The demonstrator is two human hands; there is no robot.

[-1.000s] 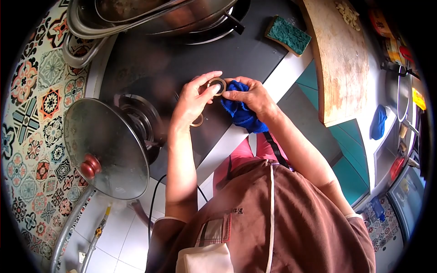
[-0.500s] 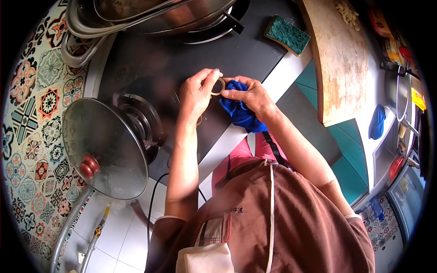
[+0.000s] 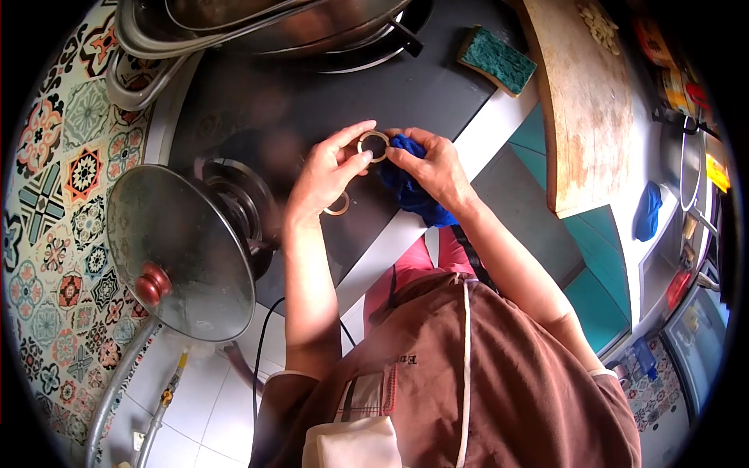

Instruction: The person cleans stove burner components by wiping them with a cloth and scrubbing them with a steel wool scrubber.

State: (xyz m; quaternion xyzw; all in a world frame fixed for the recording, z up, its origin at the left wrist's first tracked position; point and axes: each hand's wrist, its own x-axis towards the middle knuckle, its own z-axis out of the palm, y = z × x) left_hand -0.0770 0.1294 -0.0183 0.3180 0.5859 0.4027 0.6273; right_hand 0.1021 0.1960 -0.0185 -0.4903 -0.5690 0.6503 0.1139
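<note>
Over the dark stovetop [image 3: 312,105], a small brass-coloured ring [image 3: 363,139] is held between both hands. My left hand [image 3: 331,168] is closed, its thumb and fingers pinching the ring's left side. My right hand [image 3: 434,166] is closed on the ring's right edge and also on a blue cloth [image 3: 421,199], which hangs below its fingers. A second brass-coloured ring [image 3: 340,206] lies on the stovetop beside my left wrist. The burner [image 3: 238,199] to the left has no ring visible on top, and its near side is partly hidden by a glass lid.
The glass lid [image 3: 187,265] with a red knob leans at the left. A large metal pot [image 3: 273,31] stands at the top. A green sponge [image 3: 499,61] lies near the stove's corner, beside a wooden board [image 3: 581,117] with pale pieces [image 3: 599,30]. A hose [image 3: 129,374] runs lower left.
My left thumb has moved down onto the ring's lower edge, and the ring now faces the camera more fully. The second ring shows more beside my left wrist.
</note>
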